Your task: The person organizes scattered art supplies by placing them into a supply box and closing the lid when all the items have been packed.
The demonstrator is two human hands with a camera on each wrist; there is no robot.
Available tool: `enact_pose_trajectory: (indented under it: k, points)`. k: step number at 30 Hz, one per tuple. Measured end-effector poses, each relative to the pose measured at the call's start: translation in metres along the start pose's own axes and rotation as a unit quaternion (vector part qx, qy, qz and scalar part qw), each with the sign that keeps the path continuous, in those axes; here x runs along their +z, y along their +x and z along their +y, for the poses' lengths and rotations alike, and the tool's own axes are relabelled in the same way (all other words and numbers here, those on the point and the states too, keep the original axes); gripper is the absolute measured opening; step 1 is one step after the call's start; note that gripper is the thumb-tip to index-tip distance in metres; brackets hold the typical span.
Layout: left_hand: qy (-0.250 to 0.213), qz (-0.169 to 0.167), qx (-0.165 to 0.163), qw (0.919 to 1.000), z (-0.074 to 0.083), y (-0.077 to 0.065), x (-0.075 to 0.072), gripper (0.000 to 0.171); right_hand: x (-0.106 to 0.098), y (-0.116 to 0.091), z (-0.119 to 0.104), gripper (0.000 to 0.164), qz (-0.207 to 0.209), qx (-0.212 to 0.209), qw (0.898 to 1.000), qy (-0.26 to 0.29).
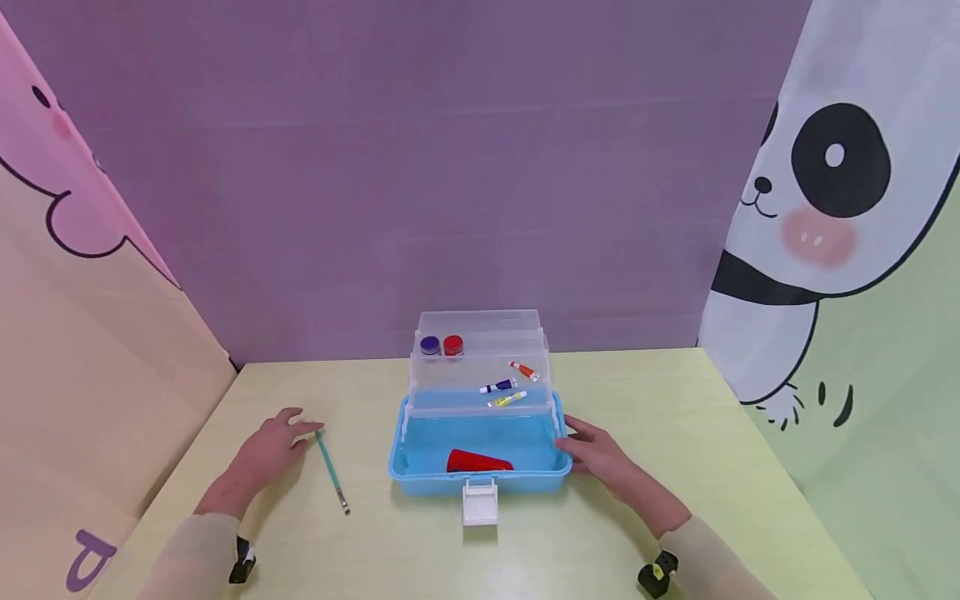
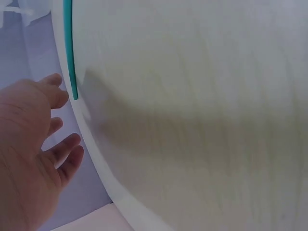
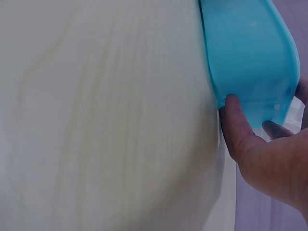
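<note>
A slim teal paintbrush (image 1: 330, 467) lies left of the box, bristles towards the near edge. My left hand (image 1: 273, 450) is over the table at the brush's handle end, fingers loosely bent and parted. In the left wrist view a fingertip sits right beside the tip of the teal handle (image 2: 72, 62), with nothing between the fingers. My right hand (image 1: 600, 454) holds the right end of the blue box (image 1: 517, 482), thumb over the rim; in the right wrist view the fingers (image 3: 236, 115) lie against the blue wall (image 3: 250, 62).
Inside the box is a red tapered object (image 1: 480, 461). Its raised clear trays (image 1: 450, 404) carry a purple-lidded jar (image 1: 430, 346), a red-lidded jar (image 1: 453, 345) and several small paint tubes (image 1: 498, 386). A white latch (image 1: 480, 504) hangs at the front. Purple backdrop (image 1: 480, 167) stands behind.
</note>
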State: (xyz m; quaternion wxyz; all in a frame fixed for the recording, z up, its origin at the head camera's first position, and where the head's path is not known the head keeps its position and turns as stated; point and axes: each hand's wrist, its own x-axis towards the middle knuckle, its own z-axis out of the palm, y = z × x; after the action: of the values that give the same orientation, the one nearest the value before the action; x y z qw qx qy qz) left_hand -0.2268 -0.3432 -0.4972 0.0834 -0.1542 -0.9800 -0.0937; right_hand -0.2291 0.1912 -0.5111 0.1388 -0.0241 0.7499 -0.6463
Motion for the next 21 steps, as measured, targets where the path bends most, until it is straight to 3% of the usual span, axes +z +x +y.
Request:
enact_pose_trajectory:
  k: [5,10,15,21]
  points:
    - [0.049,0.003,0.003,0.9988,0.002,-0.008,-0.005,0.030,0.001,0.001,0.002,0.063,-0.006,-0.003,1.000,0.001]
    - [0.068,-0.001,0.004,0.9977,0.004,-0.012,-0.007,0.033,0.002,-0.001,0.001,0.064,-0.006,0.001,1.000,-0.006]
    - [0.085,0.002,0.010,0.9963,0.007,-0.008,-0.001,0.036,0.000,0.000,-0.001,0.064,-0.001,0.001,1.000,-0.009]
    - [0.132,0.023,0.015,0.9909,0.007,-0.001,0.006,0.020,0.000,-0.002,-0.003,0.063,-0.001,0.001,1.000,-0.007]
